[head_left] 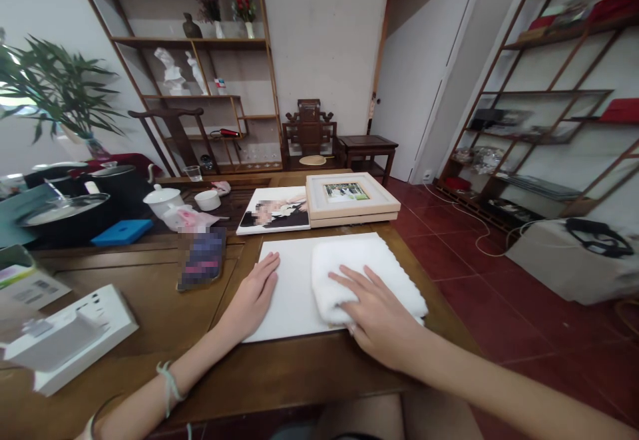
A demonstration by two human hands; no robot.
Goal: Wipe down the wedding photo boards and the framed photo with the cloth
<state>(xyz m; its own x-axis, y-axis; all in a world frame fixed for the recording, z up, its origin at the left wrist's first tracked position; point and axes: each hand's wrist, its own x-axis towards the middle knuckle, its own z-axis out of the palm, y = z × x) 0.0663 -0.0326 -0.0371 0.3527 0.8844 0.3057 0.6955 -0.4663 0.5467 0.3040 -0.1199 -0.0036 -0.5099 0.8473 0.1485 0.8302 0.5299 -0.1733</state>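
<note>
**While pinning a board [294, 287] flat: cloth [379, 253] under the right hand [377, 310]**

Far left, at the table [164, 313] edge: a white box [74, 340], details blurred. Behind it, black pots [64, 210] under lids, insides hidden. Next along, a blue pad [122, 231], then a lidded white teapot [162, 199], a small white cup [207, 199] and, farther back, a glass [193, 173]; contents of all three not discernible. Nearer, a phone [201, 258] lying flat, just left of the board.

Left hand [252, 293] open and flat, fingers straight, pressing the board's left edge, gripping nothing. Board white, flat on the table, straight ahead. On its right half, the folded white cloth, overhanging the right edge. Right hand palm-down on the cloth, fingers loosely spread, pressing rather than clutching.

Behind the board, an unframed print [274, 210], touching a wooden frame [349, 208] with a small photo set in its middle. Far right, on the red floor, a grey bag [559, 267].
</note>
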